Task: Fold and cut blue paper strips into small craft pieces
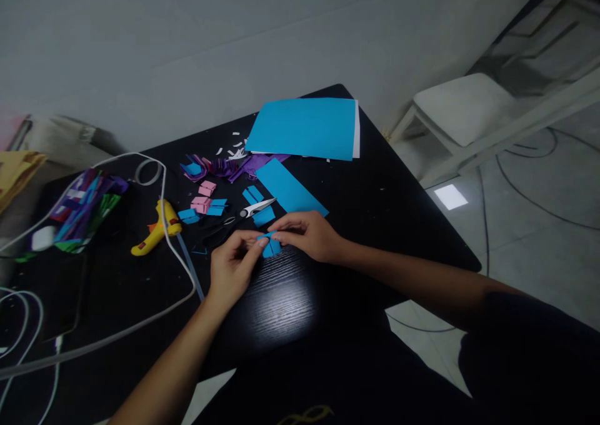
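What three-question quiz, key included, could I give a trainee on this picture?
1. True or false: the left hand and the right hand both hold the same small blue paper piece.
2. Which colour is the glue gun: A) red, B) yellow, C) green?
3. Fill in the blank: a ____ edge shows from beneath the large blue sheet.

Key: 1. True. 2. B. 3. White.

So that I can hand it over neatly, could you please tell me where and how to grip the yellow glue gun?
I'd grip the yellow glue gun by its handle, coming from the picture's lower left: it juts that way, clear of the white cable crossing the body.
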A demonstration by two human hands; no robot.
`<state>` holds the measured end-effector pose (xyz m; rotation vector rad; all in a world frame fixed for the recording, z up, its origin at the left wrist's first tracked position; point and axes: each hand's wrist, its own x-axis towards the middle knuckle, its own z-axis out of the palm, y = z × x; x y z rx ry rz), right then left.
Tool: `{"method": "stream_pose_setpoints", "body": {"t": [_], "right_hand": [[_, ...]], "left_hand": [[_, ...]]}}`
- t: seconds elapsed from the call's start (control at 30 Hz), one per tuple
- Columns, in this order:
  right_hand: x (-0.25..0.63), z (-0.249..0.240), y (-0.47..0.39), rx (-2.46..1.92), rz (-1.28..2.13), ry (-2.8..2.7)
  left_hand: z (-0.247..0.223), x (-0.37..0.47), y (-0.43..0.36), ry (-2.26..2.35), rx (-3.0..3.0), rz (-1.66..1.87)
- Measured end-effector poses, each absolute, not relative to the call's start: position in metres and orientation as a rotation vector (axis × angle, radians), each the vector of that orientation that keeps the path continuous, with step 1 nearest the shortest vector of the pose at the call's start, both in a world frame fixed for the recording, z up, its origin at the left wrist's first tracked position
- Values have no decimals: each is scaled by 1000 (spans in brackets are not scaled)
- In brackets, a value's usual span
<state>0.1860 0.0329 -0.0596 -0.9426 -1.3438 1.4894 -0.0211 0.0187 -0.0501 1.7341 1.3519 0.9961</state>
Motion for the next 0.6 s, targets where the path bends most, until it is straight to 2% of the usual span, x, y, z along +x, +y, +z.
{"method": "stream_pose_setpoints", "body": {"t": [0.6], "right_hand": [[186,-58,32,-957,1472,-1350]], "left_hand": [[-48,-21,19,1364,1766,966]]}}
